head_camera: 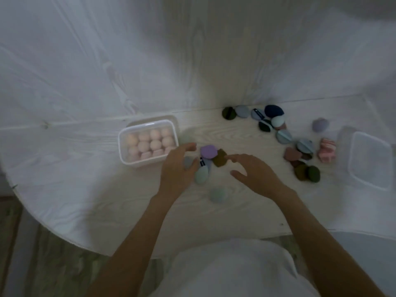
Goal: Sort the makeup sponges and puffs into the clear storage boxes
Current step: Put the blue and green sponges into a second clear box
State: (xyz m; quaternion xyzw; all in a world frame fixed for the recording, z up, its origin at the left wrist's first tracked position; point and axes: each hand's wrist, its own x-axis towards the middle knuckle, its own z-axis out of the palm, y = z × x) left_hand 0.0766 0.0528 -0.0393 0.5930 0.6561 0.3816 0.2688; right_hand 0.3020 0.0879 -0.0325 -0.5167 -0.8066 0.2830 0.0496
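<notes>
A clear storage box [128,161] at centre left holds several pink sponges. Just right of it lies a small cluster: a purple puff [209,151], an olive-brown puff [219,160], a blue-grey puff with a black band [206,163], a mint sponge [201,177] and a pale green sponge [218,195]. My left hand [177,168] hovers over the cluster's left side, fingers spread, holding nothing. My right hand [255,174] hovers at its right side, open, index finger toward the olive-brown puff. A grey sponge [188,162] peeks out under my left hand.
Several more puffs and sponges lie scattered at the right, among them a navy sponge [274,111], a lilac sponge [320,124], a pink striped piece [326,152] and dark green puffs [308,173]. A clear lid or box [370,160] lies at far right. The white wall stands behind.
</notes>
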